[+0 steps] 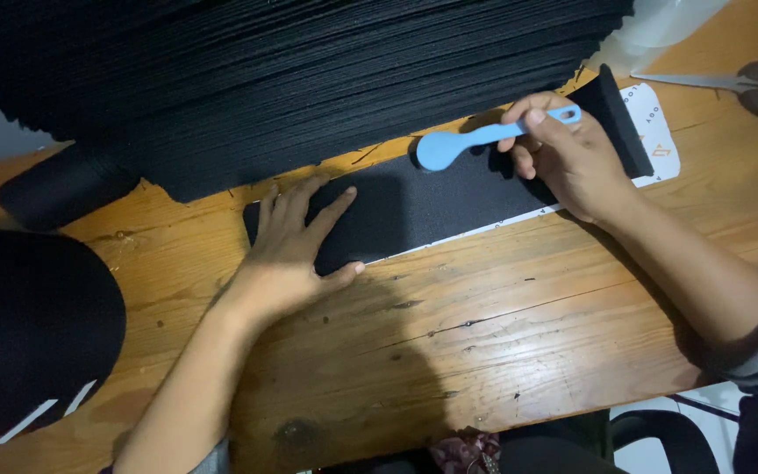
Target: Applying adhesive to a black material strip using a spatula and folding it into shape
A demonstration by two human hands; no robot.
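Head view: a black strip [449,197] is laid across the wooden table [484,333]. It is pressed flat at 9 o'clock by the left hand [296,246], fingers spread wide. A blue scraper [484,139] is gripped by the right hand [568,158] at 1 o'clock, its round end on the strip. Scissors [739,86] are seen at 2 o'clock.

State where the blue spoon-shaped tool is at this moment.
In the head view, the blue tool is upper right of centre, held by the right hand, its round end on the black strip beside the black sheet stack.
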